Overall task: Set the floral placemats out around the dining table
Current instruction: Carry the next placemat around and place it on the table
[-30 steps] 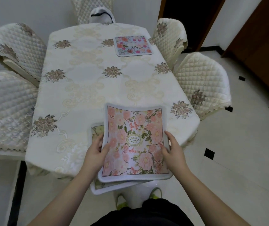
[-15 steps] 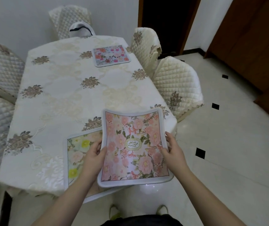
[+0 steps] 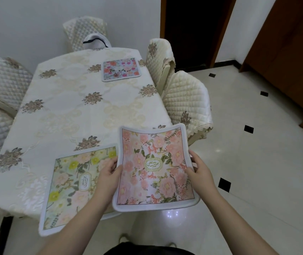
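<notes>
I hold a pink floral placemat [image 3: 154, 168] in the air by its two side edges, past the table's near right corner. My left hand [image 3: 108, 173] pinches its left edge and my right hand [image 3: 199, 172] pinches its right edge. A yellow and pink floral placemat [image 3: 69, 186] lies at the near end of the dining table [image 3: 68, 111], its near edge hanging over the table's rim; my left forearm covers part of it. A third placemat [image 3: 120, 69], blue-grey with red flowers, lies flat at the table's far right.
Quilted cream chairs stand around the table: two on the right [image 3: 185, 103], [image 3: 159, 56], one at the far end [image 3: 84, 34], and two on the left [image 3: 1, 80]. A white bag [image 3: 94, 41] sits at the far end. Tiled floor [image 3: 257, 162] spreads to the right.
I have moved to the right with the pink placemat, off the yellow one, which now shows nearly whole on the table's near end.
</notes>
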`<action>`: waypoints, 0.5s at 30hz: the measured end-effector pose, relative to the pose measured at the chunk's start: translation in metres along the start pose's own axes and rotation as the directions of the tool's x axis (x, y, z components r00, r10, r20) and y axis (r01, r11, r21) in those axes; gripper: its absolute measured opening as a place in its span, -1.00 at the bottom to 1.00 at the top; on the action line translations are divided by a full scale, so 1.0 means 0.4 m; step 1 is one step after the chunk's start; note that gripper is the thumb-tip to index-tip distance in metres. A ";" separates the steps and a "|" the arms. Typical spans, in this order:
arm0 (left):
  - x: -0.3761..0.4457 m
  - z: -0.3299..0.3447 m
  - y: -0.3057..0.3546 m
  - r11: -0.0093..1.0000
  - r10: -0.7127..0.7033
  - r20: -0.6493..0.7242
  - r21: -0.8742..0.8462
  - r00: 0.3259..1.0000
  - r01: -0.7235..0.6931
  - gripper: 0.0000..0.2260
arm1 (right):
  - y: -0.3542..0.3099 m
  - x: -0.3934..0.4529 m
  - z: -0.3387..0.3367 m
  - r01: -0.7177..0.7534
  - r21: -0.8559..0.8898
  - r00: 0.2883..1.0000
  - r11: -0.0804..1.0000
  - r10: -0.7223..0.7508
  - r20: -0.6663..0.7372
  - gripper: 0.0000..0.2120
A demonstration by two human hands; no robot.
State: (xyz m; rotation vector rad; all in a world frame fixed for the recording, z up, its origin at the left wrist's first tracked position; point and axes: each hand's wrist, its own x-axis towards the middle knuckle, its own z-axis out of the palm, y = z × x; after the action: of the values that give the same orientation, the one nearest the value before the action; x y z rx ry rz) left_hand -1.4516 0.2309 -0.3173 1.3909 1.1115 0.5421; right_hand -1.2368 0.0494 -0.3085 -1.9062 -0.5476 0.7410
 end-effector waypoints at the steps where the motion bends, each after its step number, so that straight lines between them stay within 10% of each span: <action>1: 0.003 0.008 0.000 1.000 -0.012 -0.008 -0.005 1.000 0.012 -0.76 | 0.000 0.006 -0.008 0.000 0.000 1.000 1.000 0.000 0.006 -0.46; 15: 0.204 0.033 -0.012 0.962 -0.182 -0.062 -0.219 0.981 0.165 -0.72 | -0.016 0.223 0.017 -0.058 -0.041 0.998 0.997 0.058 0.001 -0.50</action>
State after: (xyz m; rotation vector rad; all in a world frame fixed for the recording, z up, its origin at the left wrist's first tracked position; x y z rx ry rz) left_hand -1.4064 0.2932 -0.3480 1.0824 1.1913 0.5766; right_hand -1.1783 0.1147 -0.3279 -1.9666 -0.5140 0.7753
